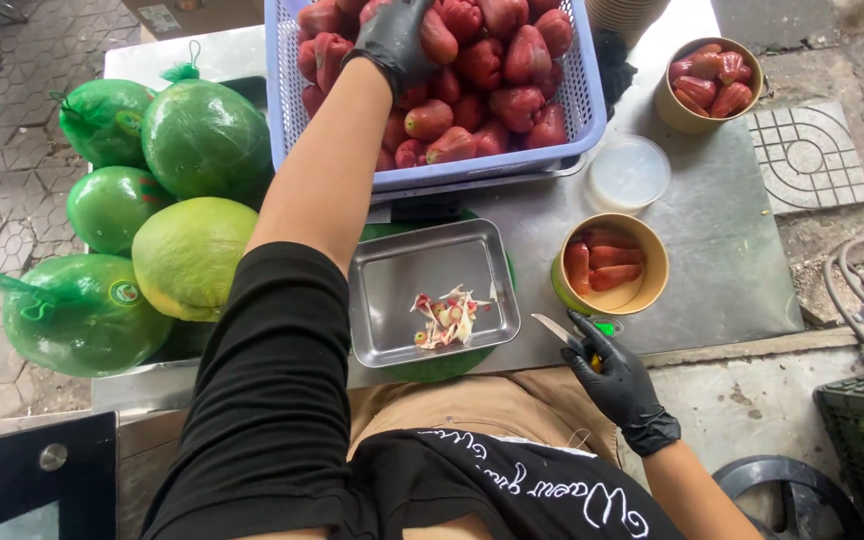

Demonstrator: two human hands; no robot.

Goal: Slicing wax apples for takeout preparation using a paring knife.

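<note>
A grey metal table (712,240) fills the frame's centre. On it sit a blue basket (582,110) top centre, green pomelos (192,255) left, a steel tray (392,300) centre, paper bowls (652,265) and a clear lid (629,172) right.

I am stretching my left arm far forward and a little to the right, black sleeve covering the upper arm, forearm bare. My left hand (399,40), in a black glove, is reaching palm down with fingers curled closed. I am keeping my right arm bent low near my lap, and my gloved right hand (617,380) is gripping shut, index finger pointing forward.
</note>
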